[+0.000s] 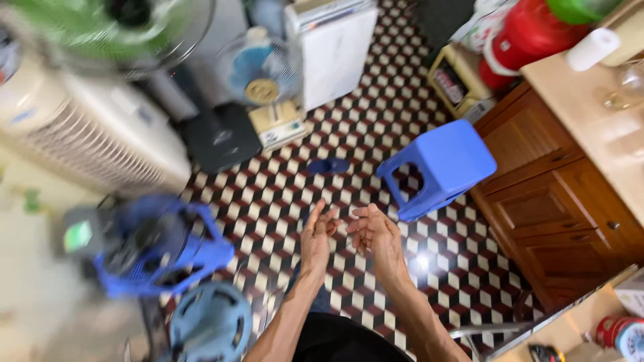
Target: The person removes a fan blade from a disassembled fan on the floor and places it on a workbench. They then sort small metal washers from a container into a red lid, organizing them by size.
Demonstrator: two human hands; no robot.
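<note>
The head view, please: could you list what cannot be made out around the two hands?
- Left hand and right hand: too small to tell whether they hold anything.
- Blue fan parts, lower left: smeared by motion blur.
- Green fan: blurred and cut by the top edge.
- Red container: cut by the top edge.

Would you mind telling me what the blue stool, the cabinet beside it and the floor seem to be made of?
The blue stool looks like moulded plastic: one even colour, rounded edges, dull sheen. The cabinet appears to be varnished wood, reddish brown with panelled fronts and a soft gloss. The floor seems to be glazed tile: a repeating cube pattern with a bright glare spot near the empty hands.
</note>
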